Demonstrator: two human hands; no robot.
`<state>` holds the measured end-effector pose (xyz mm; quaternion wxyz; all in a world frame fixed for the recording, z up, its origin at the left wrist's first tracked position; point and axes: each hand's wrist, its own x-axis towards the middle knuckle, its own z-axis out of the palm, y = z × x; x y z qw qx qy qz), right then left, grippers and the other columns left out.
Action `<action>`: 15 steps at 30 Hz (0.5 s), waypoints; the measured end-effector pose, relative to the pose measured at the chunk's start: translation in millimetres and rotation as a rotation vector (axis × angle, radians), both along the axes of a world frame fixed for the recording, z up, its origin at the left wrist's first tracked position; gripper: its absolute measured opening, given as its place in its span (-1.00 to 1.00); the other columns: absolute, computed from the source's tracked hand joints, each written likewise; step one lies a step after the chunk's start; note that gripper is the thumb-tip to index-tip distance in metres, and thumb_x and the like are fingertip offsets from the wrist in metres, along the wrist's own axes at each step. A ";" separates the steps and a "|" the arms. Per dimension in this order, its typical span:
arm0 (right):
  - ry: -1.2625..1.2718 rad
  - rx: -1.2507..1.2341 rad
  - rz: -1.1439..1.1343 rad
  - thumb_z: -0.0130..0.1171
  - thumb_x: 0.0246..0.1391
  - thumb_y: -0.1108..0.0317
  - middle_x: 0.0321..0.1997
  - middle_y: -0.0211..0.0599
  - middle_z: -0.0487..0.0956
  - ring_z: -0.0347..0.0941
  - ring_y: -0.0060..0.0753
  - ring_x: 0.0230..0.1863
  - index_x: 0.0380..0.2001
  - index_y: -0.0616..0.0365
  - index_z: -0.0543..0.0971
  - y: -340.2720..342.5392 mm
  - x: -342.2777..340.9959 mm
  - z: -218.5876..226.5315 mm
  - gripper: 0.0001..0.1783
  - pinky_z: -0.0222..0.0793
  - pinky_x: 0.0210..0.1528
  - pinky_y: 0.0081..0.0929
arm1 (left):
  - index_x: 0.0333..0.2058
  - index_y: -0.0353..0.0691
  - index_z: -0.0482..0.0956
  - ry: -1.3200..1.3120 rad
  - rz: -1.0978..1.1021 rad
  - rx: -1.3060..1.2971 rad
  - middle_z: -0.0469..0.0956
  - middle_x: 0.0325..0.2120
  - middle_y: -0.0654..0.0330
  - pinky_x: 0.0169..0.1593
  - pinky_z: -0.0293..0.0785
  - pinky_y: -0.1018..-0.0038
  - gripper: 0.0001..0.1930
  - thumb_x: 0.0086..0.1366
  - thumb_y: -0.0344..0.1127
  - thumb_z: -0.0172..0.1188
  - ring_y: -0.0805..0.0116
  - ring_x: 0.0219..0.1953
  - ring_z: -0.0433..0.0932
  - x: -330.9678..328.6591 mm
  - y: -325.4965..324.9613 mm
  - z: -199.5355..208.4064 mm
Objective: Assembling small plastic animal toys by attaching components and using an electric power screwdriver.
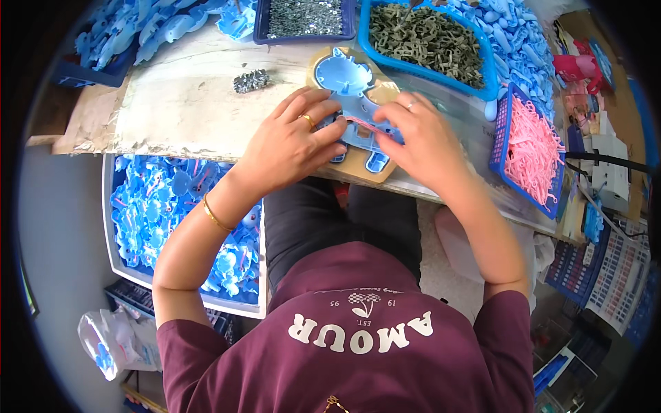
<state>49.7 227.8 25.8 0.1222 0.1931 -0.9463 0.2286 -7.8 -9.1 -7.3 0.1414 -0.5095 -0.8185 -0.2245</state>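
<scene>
A light-blue plastic toy shell half, with a round head and a body with legs, lies hollow side up on a tan holding board. Across its body runs a thin pink plastic strip. My left hand, wearing a ring, is bent over the shell's left side, its fingertips at the strip's left end. At the strip's other end, my right hand has its thumb and fingers curled together over the shell's right side. The fingers partly cover the body, so the exact grip is hard to see.
A small pile of dark metal parts lies left of the board. Beyond are a tray of small screws and a blue basket of dark clips. Pink strips fill a basket at right. Blue shells fill a bin below left.
</scene>
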 end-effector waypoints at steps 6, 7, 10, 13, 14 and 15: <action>-0.005 0.031 -0.127 0.37 -0.02 0.39 -0.39 -0.38 0.54 0.55 -0.24 -0.26 -0.42 0.08 0.61 2.0 11.3 -7.8 -0.89 0.47 -0.26 -0.23 | -0.12 -0.11 0.59 0.000 0.023 -0.020 0.52 0.02 0.16 0.29 0.37 0.17 -0.69 0.20 -0.16 0.36 0.08 0.20 0.41 2.1 3.2 -1.0; 0.041 0.045 -0.147 0.37 -0.02 0.39 -0.39 -0.39 0.54 0.55 -0.26 -0.28 -0.42 0.08 0.62 2.0 11.0 -10.1 -0.90 0.47 -0.28 -0.23 | -0.12 -0.11 0.59 -0.001 0.019 -0.020 0.52 0.02 0.16 0.29 0.37 0.17 -0.69 0.20 -0.16 0.36 0.08 0.20 0.41 1.4 4.2 -1.7; 0.048 -0.003 -0.169 0.36 -0.02 0.38 -0.42 -0.38 0.54 0.55 -0.27 -0.30 -0.45 0.08 0.63 6.7 6.2 -15.3 -0.91 0.46 -0.29 -0.24 | -0.12 -0.11 0.60 -0.003 0.020 -0.014 0.52 0.02 0.15 0.28 0.38 0.17 -0.68 0.20 -0.17 0.36 0.07 0.20 0.41 -0.9 6.9 -2.6; -0.012 0.000 -0.181 0.37 -0.01 0.35 -0.43 -0.37 0.56 0.54 -0.25 -0.33 -0.46 0.09 0.65 5.5 3.6 -8.7 -0.91 0.45 -0.30 -0.27 | -0.10 -0.12 0.60 0.007 0.029 -0.009 0.52 0.02 0.15 0.27 0.39 0.16 -0.68 0.20 -0.17 0.36 0.07 0.20 0.41 -1.6 6.3 1.2; -0.009 0.000 -0.178 0.37 -0.01 0.35 -0.43 -0.37 0.56 0.54 -0.25 -0.33 -0.46 0.09 0.65 6.5 1.8 -4.2 -0.91 0.45 -0.30 -0.27 | -0.10 -0.13 0.60 0.012 0.031 -0.011 0.52 0.02 0.14 0.27 0.39 0.15 -0.67 0.20 -0.17 0.36 0.06 0.20 0.41 -1.8 5.3 1.6; -0.122 0.012 -0.147 0.38 -0.01 0.34 -0.43 -0.35 0.57 0.55 -0.24 -0.34 -0.45 0.10 0.67 9.0 -0.5 2.6 -0.90 0.45 -0.30 -0.30 | -0.10 -0.14 0.60 0.021 0.034 -0.011 0.52 0.02 0.13 0.27 0.39 0.14 -0.67 0.20 -0.17 0.36 0.05 0.19 0.42 -2.1 3.8 2.9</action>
